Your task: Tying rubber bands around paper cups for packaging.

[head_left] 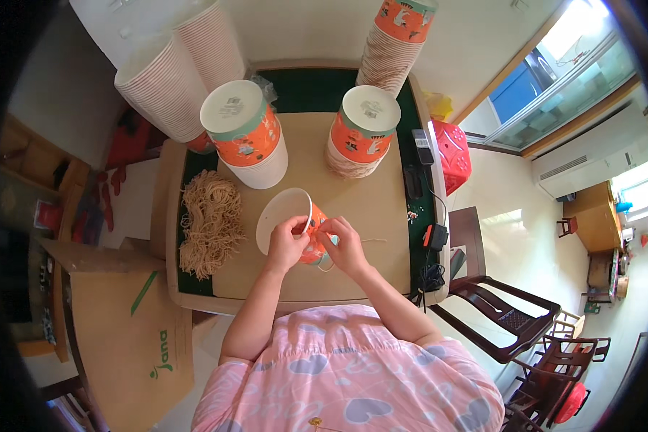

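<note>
An orange paper bucket (277, 213) with a white inside lies tilted on the table in front of me, its mouth facing left. My left hand (286, 245) grips its rim, thumb and fingers closed on the wall. Against the bucket's orange outside, my right hand (344, 247) pinches a thin beige string (374, 240). One end of this string trails rightward, and a small loop hangs below the fingers. The fingertips hide where string and bucket meet. Left of the bucket rests a thick bundle of beige strings (211, 225).
Upside-down bucket stacks stand behind at left (243, 137) and right (364, 137). Taller stacks of white buckets (162, 86) rise at the far left; another stack (392, 54) is at the back. Cables and a black adapter (435, 236) line the right edge. A cardboard box (133, 345) and chair (497, 317) flank the table.
</note>
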`<state>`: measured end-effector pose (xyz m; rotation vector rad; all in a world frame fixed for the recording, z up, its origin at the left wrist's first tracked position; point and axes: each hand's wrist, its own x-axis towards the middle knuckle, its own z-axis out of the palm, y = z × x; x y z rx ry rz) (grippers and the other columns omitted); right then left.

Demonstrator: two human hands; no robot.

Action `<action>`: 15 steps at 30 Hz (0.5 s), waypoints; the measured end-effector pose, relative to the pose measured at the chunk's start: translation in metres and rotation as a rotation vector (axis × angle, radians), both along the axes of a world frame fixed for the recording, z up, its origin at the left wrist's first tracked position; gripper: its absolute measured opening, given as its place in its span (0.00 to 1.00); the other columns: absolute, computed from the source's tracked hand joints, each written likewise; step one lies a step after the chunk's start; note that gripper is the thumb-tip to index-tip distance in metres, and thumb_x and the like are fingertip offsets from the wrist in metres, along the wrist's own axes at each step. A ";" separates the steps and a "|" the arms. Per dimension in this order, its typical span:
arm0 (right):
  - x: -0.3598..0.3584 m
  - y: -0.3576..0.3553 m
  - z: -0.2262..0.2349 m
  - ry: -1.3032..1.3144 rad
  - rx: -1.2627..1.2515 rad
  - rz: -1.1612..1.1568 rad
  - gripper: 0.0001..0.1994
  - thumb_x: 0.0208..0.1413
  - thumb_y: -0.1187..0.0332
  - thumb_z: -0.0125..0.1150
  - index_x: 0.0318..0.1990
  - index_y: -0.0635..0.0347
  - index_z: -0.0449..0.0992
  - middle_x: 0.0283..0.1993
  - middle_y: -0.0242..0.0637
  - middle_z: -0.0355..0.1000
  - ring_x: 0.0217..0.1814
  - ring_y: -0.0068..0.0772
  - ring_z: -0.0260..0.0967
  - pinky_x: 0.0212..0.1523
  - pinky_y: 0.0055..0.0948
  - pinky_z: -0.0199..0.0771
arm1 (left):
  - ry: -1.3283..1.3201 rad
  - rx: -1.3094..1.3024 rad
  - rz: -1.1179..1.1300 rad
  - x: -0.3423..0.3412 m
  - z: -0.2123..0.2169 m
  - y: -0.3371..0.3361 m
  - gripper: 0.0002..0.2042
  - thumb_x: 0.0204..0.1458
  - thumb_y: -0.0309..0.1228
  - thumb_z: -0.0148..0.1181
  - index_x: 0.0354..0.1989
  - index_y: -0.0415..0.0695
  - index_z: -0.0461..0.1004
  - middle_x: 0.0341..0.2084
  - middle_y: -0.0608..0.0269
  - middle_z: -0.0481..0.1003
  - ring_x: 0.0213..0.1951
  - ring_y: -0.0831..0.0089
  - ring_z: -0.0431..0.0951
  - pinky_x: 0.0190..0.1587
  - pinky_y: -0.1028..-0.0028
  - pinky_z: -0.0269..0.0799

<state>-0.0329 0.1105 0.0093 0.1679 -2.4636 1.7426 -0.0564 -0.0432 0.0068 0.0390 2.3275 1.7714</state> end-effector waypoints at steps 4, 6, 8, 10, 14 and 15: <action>-0.004 0.001 0.002 -0.004 0.094 0.018 0.04 0.47 0.76 0.60 0.30 0.64 0.71 0.35 0.40 0.69 0.36 0.38 0.69 0.36 0.30 0.69 | -0.007 0.035 -0.029 0.001 -0.006 0.001 0.16 0.45 0.14 0.49 0.45 0.34 0.70 0.35 0.59 0.75 0.37 0.74 0.76 0.40 0.76 0.74; -0.005 0.001 0.000 0.037 0.128 0.028 0.04 0.47 0.76 0.60 0.30 0.64 0.71 0.35 0.40 0.69 0.36 0.38 0.69 0.36 0.30 0.69 | -0.065 0.126 0.013 0.002 -0.007 0.003 0.14 0.45 0.18 0.54 0.42 0.35 0.72 0.34 0.58 0.77 0.37 0.74 0.77 0.42 0.75 0.72; -0.005 0.001 -0.001 0.077 0.164 0.037 0.04 0.46 0.76 0.59 0.30 0.64 0.71 0.35 0.40 0.69 0.36 0.39 0.69 0.36 0.30 0.69 | -0.062 0.126 0.006 0.002 -0.007 0.003 0.13 0.45 0.18 0.55 0.42 0.35 0.72 0.34 0.58 0.77 0.37 0.74 0.77 0.43 0.75 0.72; -0.005 0.001 -0.001 0.064 0.145 0.039 0.04 0.46 0.76 0.59 0.31 0.64 0.72 0.35 0.40 0.69 0.36 0.40 0.69 0.36 0.31 0.69 | -0.057 0.126 0.002 0.002 -0.007 0.003 0.13 0.45 0.18 0.55 0.42 0.35 0.72 0.34 0.58 0.77 0.38 0.74 0.77 0.43 0.75 0.72; -0.006 0.000 0.001 0.062 0.138 0.041 0.05 0.46 0.76 0.60 0.31 0.63 0.72 0.35 0.40 0.69 0.36 0.40 0.69 0.36 0.31 0.69 | -0.055 0.131 0.008 0.003 -0.007 0.004 0.13 0.45 0.18 0.55 0.41 0.36 0.72 0.33 0.58 0.77 0.38 0.73 0.77 0.43 0.75 0.72; -0.006 0.000 0.000 0.056 0.136 0.039 0.05 0.46 0.76 0.60 0.31 0.63 0.72 0.35 0.40 0.69 0.36 0.40 0.68 0.36 0.31 0.69 | -0.060 0.136 0.010 0.002 -0.007 0.004 0.13 0.45 0.18 0.55 0.41 0.36 0.72 0.33 0.58 0.77 0.38 0.73 0.77 0.43 0.74 0.72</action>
